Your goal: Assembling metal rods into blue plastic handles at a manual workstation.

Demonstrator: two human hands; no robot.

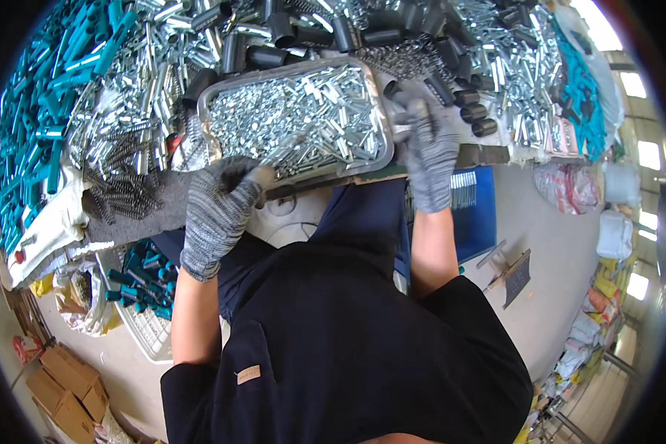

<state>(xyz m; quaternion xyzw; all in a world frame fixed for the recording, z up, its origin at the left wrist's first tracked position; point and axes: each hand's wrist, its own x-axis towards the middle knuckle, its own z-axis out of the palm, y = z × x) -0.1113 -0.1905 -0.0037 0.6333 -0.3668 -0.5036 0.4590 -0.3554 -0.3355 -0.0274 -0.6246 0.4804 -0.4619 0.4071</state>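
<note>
A metal tray (381, 140) full of small silvery metal parts sits on the bench in front of me. My left hand (218, 207), in a grey knit glove, is at the tray's near left corner with fingers curled; whether it grips a small part there is unclear. My right hand (429, 152), also gloved, hovers at the tray's right edge, fingers closed on a small metal piece beside black plastic tubes (470, 111).
Teal plastic sleeves (37, 126) pile up at the left and far right. Black springs (122, 185) lie left of the tray, silvery pins and black tubes behind it. A white basket (144, 325) with teal parts stands on the floor at left, cardboard boxes (63, 396) beyond.
</note>
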